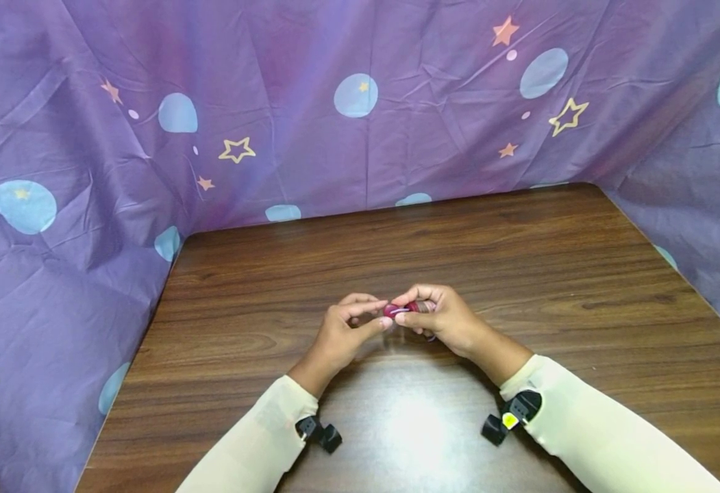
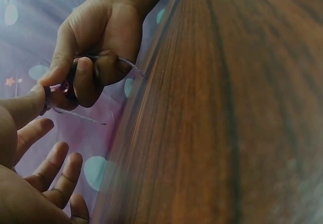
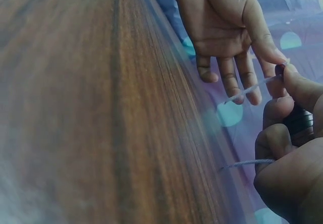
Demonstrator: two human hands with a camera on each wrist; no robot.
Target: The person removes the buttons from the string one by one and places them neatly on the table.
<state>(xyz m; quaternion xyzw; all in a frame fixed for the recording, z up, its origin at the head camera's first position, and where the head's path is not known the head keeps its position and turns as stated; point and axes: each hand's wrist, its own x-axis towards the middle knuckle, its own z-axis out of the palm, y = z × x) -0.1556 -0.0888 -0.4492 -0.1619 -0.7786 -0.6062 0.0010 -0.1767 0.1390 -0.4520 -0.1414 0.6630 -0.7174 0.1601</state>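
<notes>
A small maroon object point(image 1: 390, 311) with a rounded knob and a ringed body lies between the two hands, above the table. My right hand point(image 1: 452, 322) grips its ringed body with curled fingers, which hide much of it. At the knob, my left hand point(image 1: 342, 330) pinches with thumb and index finger; its other fingers are spread loosely. A pale string point(image 3: 252, 89) runs over the knob and ends loose. Another length of string point(image 3: 247, 163) sticks out from beneath the right hand's curled fingers.
Beneath the hands is a brown wood-grain table point(image 1: 261, 267) with a bright light reflection near the front. A purple cloth point(image 1: 298, 89) with stars and blue spots hangs behind and at both sides. Black straps with cameras point(image 1: 319, 431) sit on both sleeves.
</notes>
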